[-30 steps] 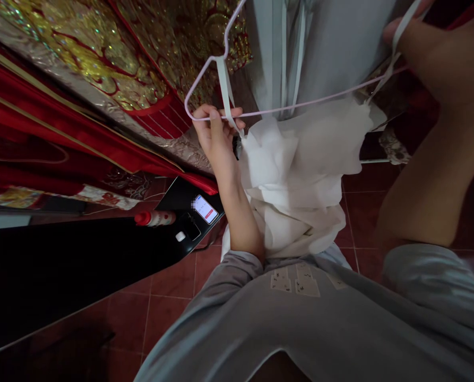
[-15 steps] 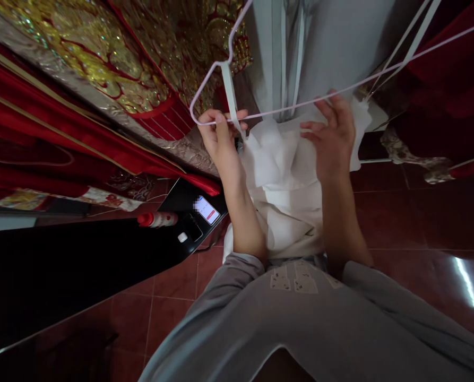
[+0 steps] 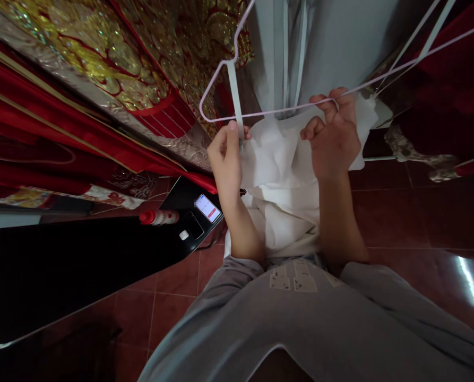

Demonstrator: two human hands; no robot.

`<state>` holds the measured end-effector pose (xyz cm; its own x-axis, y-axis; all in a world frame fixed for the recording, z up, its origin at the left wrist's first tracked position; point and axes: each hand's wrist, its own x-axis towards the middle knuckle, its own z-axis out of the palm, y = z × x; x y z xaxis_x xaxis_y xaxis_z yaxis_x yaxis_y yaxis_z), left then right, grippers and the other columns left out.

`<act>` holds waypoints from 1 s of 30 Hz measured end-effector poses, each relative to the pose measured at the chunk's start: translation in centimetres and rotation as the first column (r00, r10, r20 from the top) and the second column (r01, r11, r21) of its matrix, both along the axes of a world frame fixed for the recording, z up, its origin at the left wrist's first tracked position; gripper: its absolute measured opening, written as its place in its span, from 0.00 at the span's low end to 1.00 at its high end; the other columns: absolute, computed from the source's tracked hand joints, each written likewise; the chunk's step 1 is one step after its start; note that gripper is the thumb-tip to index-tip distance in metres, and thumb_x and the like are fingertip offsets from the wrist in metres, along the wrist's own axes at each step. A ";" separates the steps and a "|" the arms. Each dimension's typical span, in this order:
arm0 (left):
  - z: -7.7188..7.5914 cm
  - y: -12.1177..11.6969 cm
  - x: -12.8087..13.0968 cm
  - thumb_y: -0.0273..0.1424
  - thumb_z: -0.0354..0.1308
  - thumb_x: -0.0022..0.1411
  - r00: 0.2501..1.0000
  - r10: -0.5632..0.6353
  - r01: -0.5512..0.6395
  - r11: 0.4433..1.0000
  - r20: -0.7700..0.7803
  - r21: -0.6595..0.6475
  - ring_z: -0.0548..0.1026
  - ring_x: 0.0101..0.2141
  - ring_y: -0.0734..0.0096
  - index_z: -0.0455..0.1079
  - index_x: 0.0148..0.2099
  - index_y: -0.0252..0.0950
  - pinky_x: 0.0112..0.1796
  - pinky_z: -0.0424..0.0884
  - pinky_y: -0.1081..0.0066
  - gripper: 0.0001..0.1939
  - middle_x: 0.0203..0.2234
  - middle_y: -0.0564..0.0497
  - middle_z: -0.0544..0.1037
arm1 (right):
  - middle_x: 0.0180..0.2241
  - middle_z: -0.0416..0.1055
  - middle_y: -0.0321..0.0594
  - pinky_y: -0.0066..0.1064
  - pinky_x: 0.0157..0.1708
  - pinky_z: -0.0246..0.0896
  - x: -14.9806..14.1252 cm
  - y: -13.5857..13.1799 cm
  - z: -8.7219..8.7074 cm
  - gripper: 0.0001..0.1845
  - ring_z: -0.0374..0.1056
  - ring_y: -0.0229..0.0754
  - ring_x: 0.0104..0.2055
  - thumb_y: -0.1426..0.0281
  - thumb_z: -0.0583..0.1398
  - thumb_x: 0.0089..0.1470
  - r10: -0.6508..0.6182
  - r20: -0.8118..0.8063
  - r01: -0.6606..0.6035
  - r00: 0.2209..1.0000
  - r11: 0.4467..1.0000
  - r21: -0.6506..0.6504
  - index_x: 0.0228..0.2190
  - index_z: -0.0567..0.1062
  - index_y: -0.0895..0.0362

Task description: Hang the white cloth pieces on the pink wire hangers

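A thin pink clothes hanger [image 3: 268, 113] hangs tilted across the upper middle, its right end running out of view. A narrow white strap [image 3: 234, 90] loops over its left shoulder and down past the lower bar. My left hand [image 3: 229, 156] pinches this strap just below the bar, thumb on top. My right hand [image 3: 335, 140], palm towards me, has its upper fingers hooked round the lower bar; the others are curled. Below and between the hands hangs a ruffled white garment [image 3: 278, 159]. More white straps [image 3: 436, 34] cross the hanger on the right.
Red and gold sequinned garments [image 3: 141, 69] hang at the left, dark red cloth [image 3: 451, 95] at the right. A black tabletop [image 3: 81, 270] at lower left bears a red-capped bottle [image 3: 159, 217], a lit phone [image 3: 208, 208] and a small white case [image 3: 183, 234]. Red tiles cover the floor.
My left hand has let go of the hanger's lower left corner and moved down onto the strap. My right hand's fingers have curled more around the bar. The hanger has shifted slightly right.
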<state>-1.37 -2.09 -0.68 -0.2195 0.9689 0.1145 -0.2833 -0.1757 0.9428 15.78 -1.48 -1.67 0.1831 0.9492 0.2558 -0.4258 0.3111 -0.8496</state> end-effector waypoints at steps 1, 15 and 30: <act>0.4 -0.3 -0.1 0.38 0.56 0.68 0.995 -0.006 0.012 0.997 -0.095 0.070 0.72 0.39 0.59 0.73 0.33 0.40 0.38 0.67 0.65 0.12 0.29 0.50 0.76 | 0.44 0.64 0.32 0.27 0.29 0.51 -0.1 0.1 -0.1 0.16 0.49 0.30 0.24 0.62 0.49 0.46 -0.011 0.014 0.011 1.000 1.000 -0.014 0.40 0.58 0.48; 6.6 0.9 -0.9 0.33 0.34 0.76 0.963 0.025 -0.102 0.955 0.267 0.280 0.69 0.27 0.70 0.71 0.44 0.32 0.19 0.56 0.69 0.23 0.47 0.49 0.74 | 0.39 0.66 0.30 0.26 0.21 0.45 0.2 0.6 -0.6 0.12 0.44 0.26 0.20 0.60 0.53 0.50 0.046 -0.097 -0.046 0.994 0.999 0.005 0.36 0.62 0.50; 1.2 0.5 2.2 0.32 0.41 0.74 0.995 -0.078 0.067 0.982 0.060 0.179 0.61 0.17 0.73 0.66 0.37 0.38 0.19 0.47 0.69 0.15 0.39 0.49 0.77 | 0.42 0.67 0.29 0.26 0.21 0.47 -0.3 0.1 0.4 0.14 0.47 0.28 0.19 0.59 0.52 0.48 0.057 -0.034 -0.058 0.998 0.996 -0.060 0.38 0.63 0.48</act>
<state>0.80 -1.61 0.50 -0.1624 0.9483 0.2727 -0.3628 -0.3144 0.8773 15.43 -1.36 -1.29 0.1351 0.9720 0.1921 -0.4691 0.2335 -0.8517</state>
